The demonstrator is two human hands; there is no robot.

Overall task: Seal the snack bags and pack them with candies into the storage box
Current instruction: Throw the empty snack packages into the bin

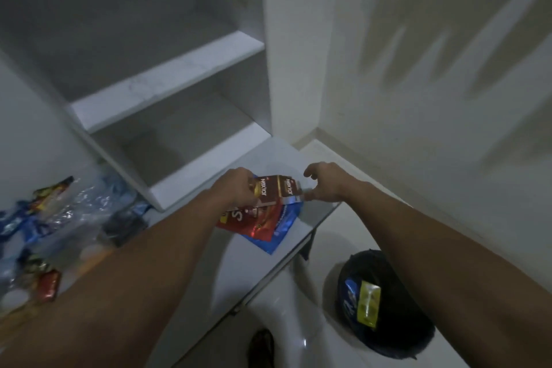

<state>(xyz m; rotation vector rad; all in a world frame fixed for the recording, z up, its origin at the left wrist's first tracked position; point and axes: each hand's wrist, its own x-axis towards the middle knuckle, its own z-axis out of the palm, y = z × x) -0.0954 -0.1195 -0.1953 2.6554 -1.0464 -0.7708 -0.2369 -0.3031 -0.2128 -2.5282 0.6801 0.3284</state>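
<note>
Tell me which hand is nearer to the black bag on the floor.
Right. The right hand is above and slightly left of the black bag in the image; the left hand grips the brown Nextar pack, farther left.

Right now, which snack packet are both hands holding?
The brown Nextar packet, held between left hand and right hand; the red bag and blue bag lie underneath.

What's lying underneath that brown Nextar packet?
Under the brown Nextar packet lies a red snack bag, and beneath that a blue bag on the white table. Their covered parts are hidden.
</note>
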